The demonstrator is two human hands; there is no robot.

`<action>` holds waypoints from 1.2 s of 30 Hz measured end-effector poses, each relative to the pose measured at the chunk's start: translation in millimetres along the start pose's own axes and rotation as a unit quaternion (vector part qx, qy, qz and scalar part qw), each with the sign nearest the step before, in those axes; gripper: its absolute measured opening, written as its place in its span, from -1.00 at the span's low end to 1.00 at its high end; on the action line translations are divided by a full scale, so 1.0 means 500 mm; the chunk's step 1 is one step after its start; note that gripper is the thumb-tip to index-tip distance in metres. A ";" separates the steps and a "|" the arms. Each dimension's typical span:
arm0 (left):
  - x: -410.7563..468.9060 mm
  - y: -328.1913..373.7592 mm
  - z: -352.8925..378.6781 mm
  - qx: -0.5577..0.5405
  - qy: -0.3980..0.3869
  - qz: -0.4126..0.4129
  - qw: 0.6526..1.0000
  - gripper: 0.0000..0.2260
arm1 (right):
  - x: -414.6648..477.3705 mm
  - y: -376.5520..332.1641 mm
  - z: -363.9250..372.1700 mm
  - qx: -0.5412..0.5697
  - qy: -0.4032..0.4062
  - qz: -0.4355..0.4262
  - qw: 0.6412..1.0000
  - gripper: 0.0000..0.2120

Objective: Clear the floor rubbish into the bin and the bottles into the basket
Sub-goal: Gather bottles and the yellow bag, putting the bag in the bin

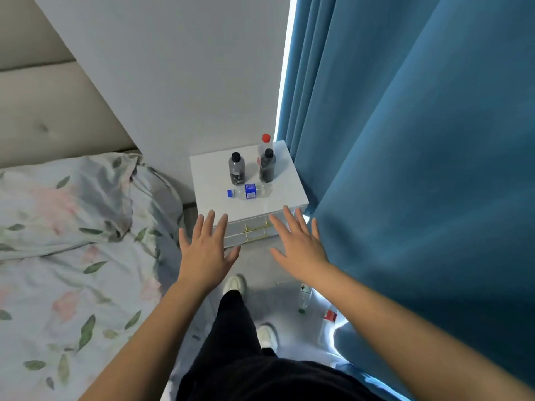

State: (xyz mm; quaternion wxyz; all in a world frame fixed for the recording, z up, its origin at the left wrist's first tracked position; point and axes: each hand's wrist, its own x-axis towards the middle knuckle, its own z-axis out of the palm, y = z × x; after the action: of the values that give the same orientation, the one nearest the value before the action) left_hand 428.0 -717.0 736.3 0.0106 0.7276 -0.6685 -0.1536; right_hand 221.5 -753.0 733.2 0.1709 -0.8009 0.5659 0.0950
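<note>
On the white nightstand (208, 175) stand two dark bottles with black caps (236, 169) (267, 167). Behind the right one stands a clear bottle with a red cap (265, 143). A clear bottle with a blue cap and label (249, 191) lies on its side at the front. My left hand (207, 250) and my right hand (299, 246) hover palms down in front of the nightstand, fingers spread, holding nothing. On the floor by the curtain lie a clear bottle with a green cap (304, 298) and a red-labelled item (330, 315).
A bed with floral bedding (72, 256) fills the left side. A blue curtain (419, 140) hangs on the right down to the floor. My legs and white shoes (234, 285) stand in the narrow floor strip between them.
</note>
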 end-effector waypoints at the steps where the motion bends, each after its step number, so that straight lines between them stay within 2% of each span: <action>1: 0.038 -0.008 -0.001 0.001 -0.003 0.002 1.000 -0.36 | 0.028 0.002 -0.003 -0.006 -0.006 -0.001 1.000 -0.31; 5: 0.209 -0.044 -0.016 0.020 -0.010 0.018 1.000 -0.37 | 0.150 0.003 -0.020 -0.025 -0.027 0.000 0.999 -0.31; 11: 0.495 -0.081 -0.025 0.029 -0.080 0.051 0.995 -0.38 | 0.343 0.001 -0.042 -0.044 -0.075 0.029 0.996 -0.31; 19: 0.778 -0.084 0.088 0.022 -0.150 0.106 0.983 -0.37 | 0.559 0.009 0.045 -0.044 -0.149 0.078 0.985 -0.34; 21: 0.814 -0.085 0.122 0.030 -0.159 0.115 0.980 -0.41 | 0.596 0.017 0.080 -0.042 -0.165 0.091 0.981 -0.33; 25: 0.850 -0.098 0.176 -0.017 -0.158 0.111 0.981 -0.66 | 0.655 0.030 0.143 -0.030 -0.191 0.098 0.976 -0.30; 27: 0.859 -0.107 0.183 -0.035 -0.156 0.111 0.981 -0.72 | 0.683 0.035 0.172 -0.029 -0.197 0.095 0.975 -0.30; 31: 0.850 -0.162 0.158 -0.064 -0.141 0.078 0.985 -0.73 | 0.751 0.032 0.225 -0.009 -0.181 0.088 0.980 -0.33; 34: 0.830 -0.216 0.132 -0.074 -0.122 0.047 0.989 -0.72 | 0.797 0.014 0.257 0.003 -0.141 0.051 0.989 -0.36; 36: 0.818 -0.237 0.120 -0.076 -0.115 0.036 0.990 -0.71 | 0.816 0.007 0.276 -0.012 -0.141 0.029 0.989 -0.33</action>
State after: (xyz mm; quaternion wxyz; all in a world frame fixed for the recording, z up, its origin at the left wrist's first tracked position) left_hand 553.0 -1092.5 567.5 -0.0056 0.6774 -0.6775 -0.2865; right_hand 362.9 -1057.9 464.1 0.2366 -0.7645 0.5582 0.2190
